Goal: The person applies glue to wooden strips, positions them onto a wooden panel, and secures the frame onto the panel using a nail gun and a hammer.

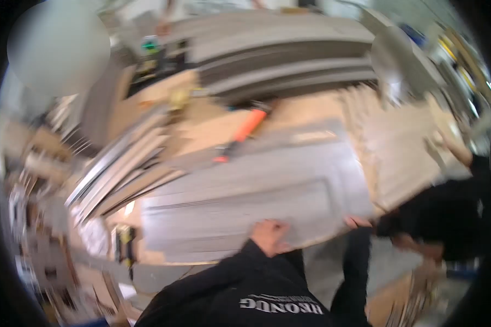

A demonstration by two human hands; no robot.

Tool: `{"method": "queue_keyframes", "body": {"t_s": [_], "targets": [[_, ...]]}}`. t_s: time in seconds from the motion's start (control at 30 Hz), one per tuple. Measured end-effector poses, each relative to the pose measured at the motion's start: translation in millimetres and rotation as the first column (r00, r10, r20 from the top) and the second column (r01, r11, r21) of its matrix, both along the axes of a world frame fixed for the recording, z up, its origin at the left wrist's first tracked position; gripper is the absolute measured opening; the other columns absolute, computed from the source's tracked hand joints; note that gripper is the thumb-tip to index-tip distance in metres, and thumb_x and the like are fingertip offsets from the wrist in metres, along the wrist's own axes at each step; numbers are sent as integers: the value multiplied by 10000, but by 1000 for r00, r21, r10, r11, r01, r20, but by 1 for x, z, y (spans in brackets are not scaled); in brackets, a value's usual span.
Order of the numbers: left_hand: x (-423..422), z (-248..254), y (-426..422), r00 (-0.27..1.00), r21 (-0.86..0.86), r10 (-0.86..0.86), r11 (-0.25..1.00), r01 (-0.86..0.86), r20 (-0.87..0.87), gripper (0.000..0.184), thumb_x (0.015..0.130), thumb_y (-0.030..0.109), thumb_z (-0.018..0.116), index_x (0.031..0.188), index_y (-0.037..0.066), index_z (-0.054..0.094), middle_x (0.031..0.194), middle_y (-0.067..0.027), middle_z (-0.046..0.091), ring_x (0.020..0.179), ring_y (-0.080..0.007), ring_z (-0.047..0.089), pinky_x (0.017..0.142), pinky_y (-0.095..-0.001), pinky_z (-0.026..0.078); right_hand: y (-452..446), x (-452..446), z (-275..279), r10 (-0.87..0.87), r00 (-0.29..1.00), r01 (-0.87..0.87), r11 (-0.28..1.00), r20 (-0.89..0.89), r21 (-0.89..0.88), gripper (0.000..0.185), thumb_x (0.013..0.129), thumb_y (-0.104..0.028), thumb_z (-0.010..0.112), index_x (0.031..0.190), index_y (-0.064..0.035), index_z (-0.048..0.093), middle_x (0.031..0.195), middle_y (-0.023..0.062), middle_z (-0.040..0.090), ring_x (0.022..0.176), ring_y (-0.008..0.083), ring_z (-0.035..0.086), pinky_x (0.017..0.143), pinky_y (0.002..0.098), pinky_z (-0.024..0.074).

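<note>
A grey panel (245,201) with a recessed rectangular outline lies flat on the wooden workbench in front of me. My left hand (270,237) rests on its near part, fingers over the surface, somewhat blurred. Further right, my right hand (357,222) is at the near right corner with its fingers closed on the panel's edge. An orange and black tool (248,128) lies at the panel's far side, its kind too blurred to tell. Long narrow strips (128,169) are piled by the left end, some overlapping the panel.
Curved grey panels (289,54) are stacked at the back. A person in black (447,212) stands to the right, one hand (447,144) over a brownish sheet (403,147). A yellow and black tool (124,245) lies at the bench's left front edge.
</note>
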State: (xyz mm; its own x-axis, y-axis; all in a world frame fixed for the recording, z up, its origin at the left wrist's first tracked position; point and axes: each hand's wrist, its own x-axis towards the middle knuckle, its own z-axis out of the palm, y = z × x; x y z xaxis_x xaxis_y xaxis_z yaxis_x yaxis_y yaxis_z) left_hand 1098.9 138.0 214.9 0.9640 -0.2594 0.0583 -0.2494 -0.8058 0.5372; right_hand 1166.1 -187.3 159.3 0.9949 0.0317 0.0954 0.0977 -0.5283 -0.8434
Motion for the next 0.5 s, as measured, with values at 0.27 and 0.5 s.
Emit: {"method": "queue_keyframes", "body": {"t_s": [0.27, 0.5], "targets": [[-5, -11, -3, 997, -79, 38, 996, -34, 60, 450, 662, 284, 665, 1071, 119, 571, 980, -121, 530, 860, -289, 507, 717, -424, 408, 7, 3, -9, -57, 981, 79, 990, -183, 114, 214, 793, -207, 512, 854, -48, 641, 805, 79, 630, 784, 170, 581, 718, 318, 458], [-3, -1, 1, 998, -13, 9, 1000, -8, 67, 552, 608, 385, 712, 1062, 105, 572, 862, -126, 502, 827, -305, 495, 691, -405, 402, 22, -6, 13, -163, 982, 145, 975, -98, -171, 288, 735, -305, 618, 867, -53, 662, 827, 132, 637, 810, 267, 593, 756, 351, 447]]}}
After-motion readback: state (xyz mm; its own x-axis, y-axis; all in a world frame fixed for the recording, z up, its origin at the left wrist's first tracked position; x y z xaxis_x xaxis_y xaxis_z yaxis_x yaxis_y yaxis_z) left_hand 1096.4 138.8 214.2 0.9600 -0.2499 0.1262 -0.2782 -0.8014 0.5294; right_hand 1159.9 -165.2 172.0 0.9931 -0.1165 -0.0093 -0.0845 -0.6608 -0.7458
